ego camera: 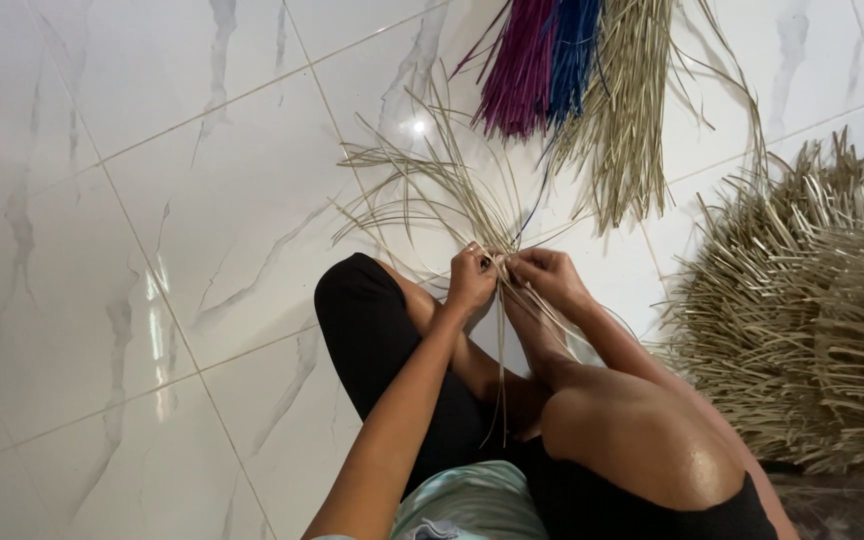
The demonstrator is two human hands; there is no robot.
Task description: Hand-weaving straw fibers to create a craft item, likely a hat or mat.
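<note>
- While the person is sitting on the white marbled floor (152,200) with knees bent, a small bunch of pale straw strands (422,185) is being gripped at one crossing point, just above the knees.
- The left hand (471,280) is being kept closed, its fingers pinched on the strands at that crossing point.
- The right hand (549,275) is being kept closed too, its fingertips pinched on the same strands, so that the two hands are being held almost touching.
- From the pinch, loose strand ends are being fanned out over the floor, away from the person, while a few long ends are being left hanging down between the legs.
- A thin dark blue strand (532,205) is being led up from the hands towards the bundles at the top.
- Three bundles are being kept on the floor beyond the hands, side by side: a purple bundle (520,75), a blue bundle (574,50) and a natural straw bundle (632,120).
- A large woven straw piece (802,320) with a shaggy fringe is being kept on the floor just beside the right knee.
</note>
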